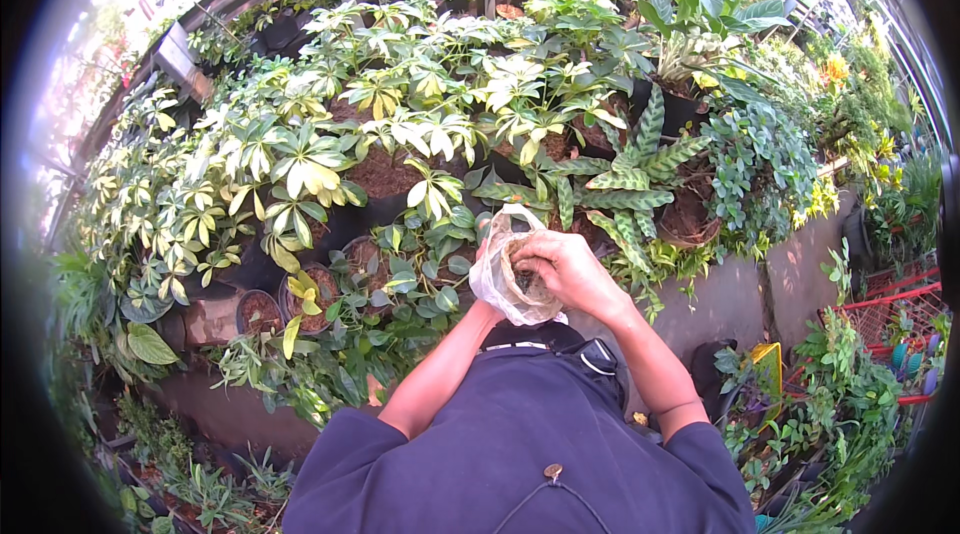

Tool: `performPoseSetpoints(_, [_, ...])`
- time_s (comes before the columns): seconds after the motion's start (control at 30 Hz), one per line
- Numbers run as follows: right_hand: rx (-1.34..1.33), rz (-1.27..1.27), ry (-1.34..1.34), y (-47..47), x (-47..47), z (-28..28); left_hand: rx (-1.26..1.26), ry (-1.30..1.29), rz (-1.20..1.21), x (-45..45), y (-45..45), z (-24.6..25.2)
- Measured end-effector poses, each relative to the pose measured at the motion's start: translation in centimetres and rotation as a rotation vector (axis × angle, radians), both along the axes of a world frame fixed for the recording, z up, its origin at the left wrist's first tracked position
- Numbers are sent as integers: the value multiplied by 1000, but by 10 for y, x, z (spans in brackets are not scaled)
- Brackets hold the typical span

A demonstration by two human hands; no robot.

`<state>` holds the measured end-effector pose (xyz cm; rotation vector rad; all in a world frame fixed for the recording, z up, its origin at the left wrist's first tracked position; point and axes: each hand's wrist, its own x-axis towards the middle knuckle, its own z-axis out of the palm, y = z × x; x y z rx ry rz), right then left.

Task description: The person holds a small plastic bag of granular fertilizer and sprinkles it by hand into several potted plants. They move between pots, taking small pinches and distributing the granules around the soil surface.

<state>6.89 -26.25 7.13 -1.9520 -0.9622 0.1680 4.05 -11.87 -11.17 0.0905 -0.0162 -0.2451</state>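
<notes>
A translucent plastic bag (499,286) is held up in front of my waist, its mouth spread wide. My left hand (484,234) grips the bag from its far left side, mostly hidden behind the plastic. My right hand (559,264) reaches over the rim, with its fingertips down inside the bag. Some dark, grainy stuff shows at the bottom of the bag, too shaded to name. Whether the right fingers pinch any of it is hidden. Just beyond the bag stands a plant with long, spotted, wavy leaves (619,178).
Variegated schefflera plants (307,159) in dark pots and bags fill the bed ahead. Small potted plants (259,311) line its near edge at left. A round-leaved bushy plant (757,159) grows at right. Behind it runs a paved path (720,301). A red metal rack (892,309) stands at far right.
</notes>
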Motion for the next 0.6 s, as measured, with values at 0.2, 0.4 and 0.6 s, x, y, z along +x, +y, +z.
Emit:
performPoseSetpoints(0.2, [105,-75,190,-5,-2,-7,-52,-24,-61,-1,-1,16])
performPoseSetpoints(0.4, [100,-202,419,-14,-1,-5,-66,73,-129,-8,-1,26])
performPoseSetpoints(0.6, [93,-216,309,-13,-4,-3,-86,66,-134,-7,1,7])
